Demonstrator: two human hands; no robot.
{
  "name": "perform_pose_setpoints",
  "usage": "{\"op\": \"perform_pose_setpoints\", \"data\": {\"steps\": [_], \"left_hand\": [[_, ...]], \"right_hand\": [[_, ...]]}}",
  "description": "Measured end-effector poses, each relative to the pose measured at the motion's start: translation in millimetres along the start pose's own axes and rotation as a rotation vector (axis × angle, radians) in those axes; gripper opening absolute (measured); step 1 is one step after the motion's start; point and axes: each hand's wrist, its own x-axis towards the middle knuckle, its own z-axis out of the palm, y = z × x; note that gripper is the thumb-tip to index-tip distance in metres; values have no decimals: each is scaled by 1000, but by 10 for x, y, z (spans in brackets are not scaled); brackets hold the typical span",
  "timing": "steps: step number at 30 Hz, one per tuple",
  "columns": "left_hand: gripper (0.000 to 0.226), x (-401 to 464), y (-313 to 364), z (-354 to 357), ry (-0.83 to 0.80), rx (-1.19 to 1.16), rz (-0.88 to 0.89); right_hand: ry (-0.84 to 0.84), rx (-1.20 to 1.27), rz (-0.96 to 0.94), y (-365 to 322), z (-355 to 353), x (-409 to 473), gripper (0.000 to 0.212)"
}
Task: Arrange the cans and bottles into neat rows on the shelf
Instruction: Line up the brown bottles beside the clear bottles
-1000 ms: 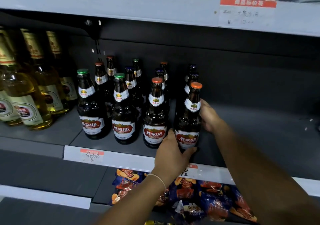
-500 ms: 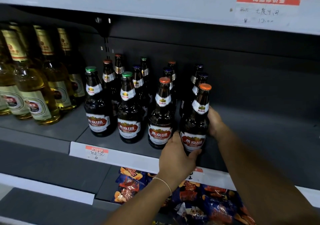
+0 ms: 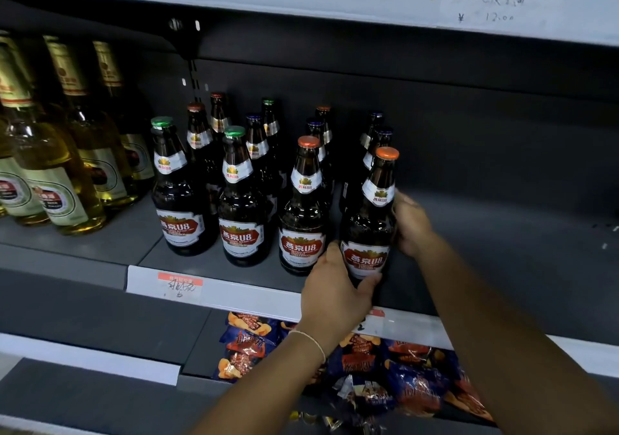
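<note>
Your left hand (image 3: 330, 295) wraps the base of the orange-capped bottle (image 3: 370, 220) while your right hand (image 3: 410, 225) clasps its far side; it stands upright at the shelf (image 3: 502, 267) front, rightmost in the row.

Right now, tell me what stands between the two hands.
In the head view, one brown beer bottle with an orange cap stands between the left hand and right hand; both hold it.
</note>
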Motion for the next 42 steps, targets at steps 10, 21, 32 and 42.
{"op": "perform_pose_setpoints", "data": {"steps": [10,21,32,42], "left_hand": [[53,3,-25,14,-5,-19,-16],[61,-2,-58,9,6,-5,-2],[75,-2,-63,17,0,15,1],[75,-13,-57,25,19,41,6]], "right_hand": [[-127,-55,-86,221,-77,-247,33],[-118,-22,-101,257,39,-251,38],[-211,-172,-181,99,23,-119,56],[-249,-220,-242,65,-30,-195,52]]}}
